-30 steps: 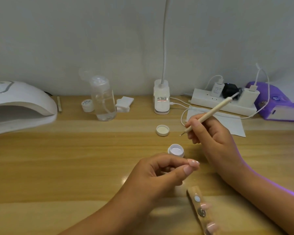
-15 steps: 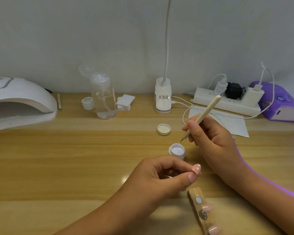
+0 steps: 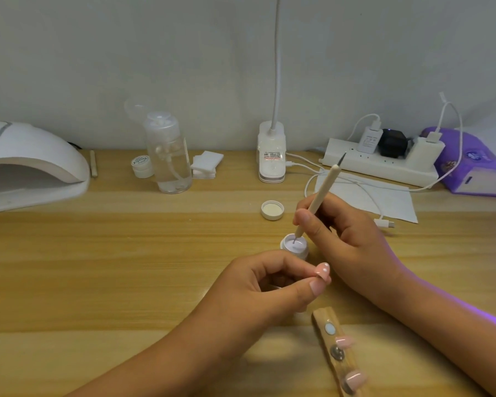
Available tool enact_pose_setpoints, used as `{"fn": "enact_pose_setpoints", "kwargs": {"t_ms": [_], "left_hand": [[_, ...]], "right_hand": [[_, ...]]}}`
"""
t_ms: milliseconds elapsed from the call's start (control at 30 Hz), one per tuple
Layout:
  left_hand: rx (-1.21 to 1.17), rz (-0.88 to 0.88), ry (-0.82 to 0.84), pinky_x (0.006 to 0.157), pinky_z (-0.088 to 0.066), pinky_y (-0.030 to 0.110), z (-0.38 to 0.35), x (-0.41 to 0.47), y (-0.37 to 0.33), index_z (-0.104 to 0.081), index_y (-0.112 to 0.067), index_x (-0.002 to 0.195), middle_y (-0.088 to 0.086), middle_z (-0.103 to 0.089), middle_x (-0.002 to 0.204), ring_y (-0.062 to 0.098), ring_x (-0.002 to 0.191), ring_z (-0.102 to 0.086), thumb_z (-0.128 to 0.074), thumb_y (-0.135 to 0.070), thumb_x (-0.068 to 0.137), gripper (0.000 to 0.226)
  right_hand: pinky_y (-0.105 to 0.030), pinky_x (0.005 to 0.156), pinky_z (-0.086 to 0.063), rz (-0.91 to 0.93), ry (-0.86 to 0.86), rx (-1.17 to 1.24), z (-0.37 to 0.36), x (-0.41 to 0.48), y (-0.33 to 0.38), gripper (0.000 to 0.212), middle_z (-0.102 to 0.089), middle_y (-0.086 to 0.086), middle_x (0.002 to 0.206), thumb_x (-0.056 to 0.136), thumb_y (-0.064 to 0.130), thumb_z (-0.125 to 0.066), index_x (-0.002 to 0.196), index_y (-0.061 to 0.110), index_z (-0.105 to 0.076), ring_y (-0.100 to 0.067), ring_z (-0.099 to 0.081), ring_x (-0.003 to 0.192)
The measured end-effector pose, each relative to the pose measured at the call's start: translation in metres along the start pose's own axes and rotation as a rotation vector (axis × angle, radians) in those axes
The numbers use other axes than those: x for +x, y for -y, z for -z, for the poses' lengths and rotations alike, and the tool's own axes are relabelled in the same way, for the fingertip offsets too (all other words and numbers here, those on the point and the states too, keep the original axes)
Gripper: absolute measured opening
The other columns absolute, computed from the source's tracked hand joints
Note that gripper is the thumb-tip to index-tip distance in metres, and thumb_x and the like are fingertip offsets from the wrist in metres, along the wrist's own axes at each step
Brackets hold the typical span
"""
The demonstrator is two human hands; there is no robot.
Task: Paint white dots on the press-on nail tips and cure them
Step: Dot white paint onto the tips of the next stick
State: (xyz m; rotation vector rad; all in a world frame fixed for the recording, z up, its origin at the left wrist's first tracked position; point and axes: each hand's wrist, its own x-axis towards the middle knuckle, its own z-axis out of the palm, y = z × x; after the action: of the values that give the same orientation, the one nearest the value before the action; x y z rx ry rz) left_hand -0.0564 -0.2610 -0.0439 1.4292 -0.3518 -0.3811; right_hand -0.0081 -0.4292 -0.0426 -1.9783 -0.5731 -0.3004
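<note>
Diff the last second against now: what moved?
The right hand brought the dotting pen down and held it steeper. Its tip now dips into the jar of white gel. Nothing was picked up or released. The left hand still pinches the dotted nail tip. The jar lid and wooden nail holder stayed put.

A single head-worn view looks forward and down from just behind the left hand (image 3: pixel 258 287) and right hand (image 3: pixel 350 245), close above them; the desk (image 3: pixel 126 267) runs beyond them to the wall (image 3: pixel 184 67).
</note>
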Motion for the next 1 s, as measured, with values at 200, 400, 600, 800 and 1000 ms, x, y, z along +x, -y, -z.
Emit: {"fn": "enact_pose_setpoints", "kwargs": {"t_ms": [200, 400, 600, 800, 1000], "left_hand": [[-0.008, -0.007, -0.016, 0.068, -0.049, 0.017, -0.0009, -0.0001, -0.0014, -0.077, -0.029, 0.078, 0.016, -0.07, 0.098, 0.01, 0.08, -0.059, -0.073, -0.028, 0.074, 0.006], [-0.009, -0.002, -0.01, 0.069, -0.049, 0.017, -0.0006, -0.0002, -0.0016, -0.077, -0.029, 0.08, 0.01, -0.073, 0.097, 0.006, 0.077, -0.059, -0.073, -0.028, 0.075, 0.007], [0.024, -0.007, -0.014, 0.069, -0.049, 0.017, 0.0002, -0.0008, -0.0022, -0.077, -0.03, 0.082, 0.005, -0.074, 0.095, 0.005, 0.075, -0.061, -0.074, -0.031, 0.075, 0.008], [0.01, -0.011, -0.023, 0.068, -0.048, 0.014, -0.0002, -0.0015, -0.0039, -0.077, -0.027, 0.086, 0.001, -0.075, 0.095, 0.002, 0.072, -0.06, -0.074, -0.028, 0.076, 0.011], [-0.001, -0.017, -0.016, 0.067, -0.047, 0.011, -0.0007, -0.0021, -0.0056, -0.078, -0.024, 0.09, -0.004, -0.075, 0.098, -0.002, 0.072, -0.059, -0.071, -0.026, 0.079, 0.013]], "right_hand": [[-0.016, 0.065, -0.046, 0.006, 0.041, -0.029, -0.0002, 0.0004, -0.0031, 0.018, -0.06, 0.008, 0.081, 0.092, 0.043, -0.053, 0.092, 0.027, -0.06, -0.011, -0.058, 0.076], [-0.03, 0.065, -0.048, -0.008, 0.06, -0.035, 0.0, 0.0006, -0.0031, 0.016, -0.06, 0.005, 0.079, 0.092, 0.037, -0.052, 0.09, 0.024, -0.06, -0.017, -0.056, 0.075], [-0.031, 0.066, -0.048, -0.015, 0.059, -0.031, 0.0, 0.001, -0.0027, 0.014, -0.06, 0.005, 0.079, 0.093, 0.036, -0.053, 0.09, 0.024, -0.06, -0.016, -0.056, 0.074], [-0.024, 0.068, -0.049, -0.05, -0.022, 0.054, 0.0008, 0.0004, -0.0019, 0.018, -0.061, 0.003, 0.083, 0.092, 0.04, -0.054, 0.094, 0.024, -0.061, -0.012, -0.058, 0.075], [-0.013, 0.065, -0.047, -0.12, -0.13, 0.224, 0.0037, 0.0038, -0.0021, 0.022, -0.062, 0.018, 0.074, 0.089, 0.037, -0.051, 0.095, 0.018, -0.062, 0.0, -0.055, 0.068]]}}
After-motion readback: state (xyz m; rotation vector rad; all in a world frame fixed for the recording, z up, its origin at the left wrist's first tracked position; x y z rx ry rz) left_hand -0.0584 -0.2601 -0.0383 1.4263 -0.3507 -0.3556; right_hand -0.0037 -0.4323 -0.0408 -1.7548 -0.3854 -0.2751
